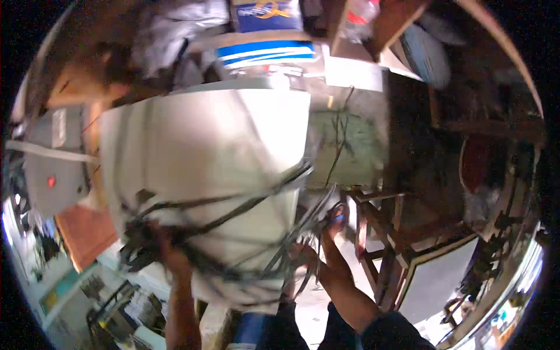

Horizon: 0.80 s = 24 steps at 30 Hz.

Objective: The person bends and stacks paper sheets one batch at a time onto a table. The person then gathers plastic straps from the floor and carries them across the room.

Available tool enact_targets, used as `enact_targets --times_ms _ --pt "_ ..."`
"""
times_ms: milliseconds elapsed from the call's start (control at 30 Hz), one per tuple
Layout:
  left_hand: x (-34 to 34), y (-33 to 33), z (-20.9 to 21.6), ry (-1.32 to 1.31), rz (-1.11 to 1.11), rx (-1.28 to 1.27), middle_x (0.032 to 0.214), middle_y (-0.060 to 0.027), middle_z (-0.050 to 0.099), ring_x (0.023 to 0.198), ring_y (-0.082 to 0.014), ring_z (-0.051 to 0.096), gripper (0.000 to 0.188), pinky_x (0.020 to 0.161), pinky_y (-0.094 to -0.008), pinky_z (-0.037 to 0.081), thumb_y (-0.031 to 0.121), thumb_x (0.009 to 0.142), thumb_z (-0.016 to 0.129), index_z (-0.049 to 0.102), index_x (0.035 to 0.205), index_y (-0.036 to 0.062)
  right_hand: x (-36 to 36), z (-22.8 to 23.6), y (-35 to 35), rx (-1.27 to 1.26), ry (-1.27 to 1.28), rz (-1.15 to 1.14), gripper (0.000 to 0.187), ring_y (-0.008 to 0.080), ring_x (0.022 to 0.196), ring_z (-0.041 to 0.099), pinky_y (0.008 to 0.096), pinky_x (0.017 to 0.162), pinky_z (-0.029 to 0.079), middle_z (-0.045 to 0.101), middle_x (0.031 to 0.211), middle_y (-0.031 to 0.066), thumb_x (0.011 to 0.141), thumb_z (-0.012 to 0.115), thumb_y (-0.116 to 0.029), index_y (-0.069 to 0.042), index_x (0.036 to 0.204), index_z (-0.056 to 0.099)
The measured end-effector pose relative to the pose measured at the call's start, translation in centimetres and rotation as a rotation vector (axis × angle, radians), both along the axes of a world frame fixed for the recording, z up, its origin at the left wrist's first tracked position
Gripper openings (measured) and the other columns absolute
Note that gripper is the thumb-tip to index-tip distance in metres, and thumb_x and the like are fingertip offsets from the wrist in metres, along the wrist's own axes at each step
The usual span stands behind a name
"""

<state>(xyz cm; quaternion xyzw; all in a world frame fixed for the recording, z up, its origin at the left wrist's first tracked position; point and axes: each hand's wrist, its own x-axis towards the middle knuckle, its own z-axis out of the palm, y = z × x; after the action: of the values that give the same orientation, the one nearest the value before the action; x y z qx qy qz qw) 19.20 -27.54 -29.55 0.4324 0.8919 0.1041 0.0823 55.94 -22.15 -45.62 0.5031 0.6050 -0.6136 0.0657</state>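
Observation:
A tangle of dark cables [233, 219] stretches between my two hands, smeared by motion. My left hand [169, 251] is closed round a thick, dark bunch of them at the left. My right hand [309, 256] grips the other end of the tangle, with thin strands running up and down past its fingers. Just what each finger touches is blurred. Behind and under the cables is a large white boxy thing with a smooth face [198, 140], its right side brightly lit.
A grey box with a red spot [41, 169] stands at the far left, above a reddish-brown board [87, 233]. Blue-and-white packages [265, 52] lie beyond the white box. At the right are a wooden frame [373, 233] and a grey-topped panel [437, 280].

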Motion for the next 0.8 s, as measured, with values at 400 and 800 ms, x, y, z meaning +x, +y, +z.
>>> enact_targets --times_ms 400,800 --pt "27.4 -4.3 27.7 -1.659 -0.624 0.126 0.111 -0.0183 0.062 0.098 -0.0360 0.059 0.045 0.092 -0.0448 0.043 0.029 0.077 0.070 0.061 0.115 0.0060 3.4 57.2 3.2 0.258 0.333 0.406 0.026 0.0347 0.076 0.068 0.0416 0.071 0.056 0.070 0.087 0.0140 0.081 0.073 -0.036 -0.011 0.090 0.071" --pt "17.7 -10.6 35.3 -1.458 -0.324 0.268 0.108 -0.0118 0.064 0.088 -0.0219 0.064 0.044 0.082 -0.0378 0.051 0.030 0.088 0.068 0.057 0.118 -0.0004 -15.9 59.6 0.9 0.287 0.370 0.683 0.018 0.0251 0.078 0.066 0.0356 0.071 0.051 0.067 0.079 0.0101 0.087 0.067 -0.026 -0.009 0.088 0.072"
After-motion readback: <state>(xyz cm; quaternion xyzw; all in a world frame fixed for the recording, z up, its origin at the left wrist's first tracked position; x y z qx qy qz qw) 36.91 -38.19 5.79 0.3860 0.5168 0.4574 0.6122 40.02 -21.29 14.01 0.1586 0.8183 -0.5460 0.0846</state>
